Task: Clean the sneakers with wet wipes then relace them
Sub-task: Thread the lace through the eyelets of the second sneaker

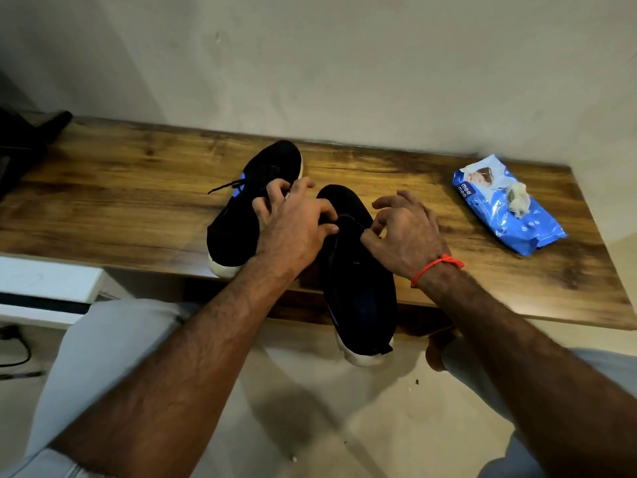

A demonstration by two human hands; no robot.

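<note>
Two black sneakers with white soles lie on a wooden table (413,174). The left sneaker (238,222) lies further back, a loose black lace end trailing off its left side. The right sneaker (358,291) hangs with its heel over the table's front edge. My left hand (293,222) reaches across both shoes and pinches a black lace (350,220) above the right sneaker's tongue. My right hand (403,232) pinches the same lace from the other side, its other fingers spread. A red thread circles my right wrist.
A blue pack of wet wipes (506,210) lies at the table's right end with a crumpled used wipe (517,200) on top. A dark object (24,143) sits at the far left. A white shelf (44,281) and my grey-trousered knees are below the table.
</note>
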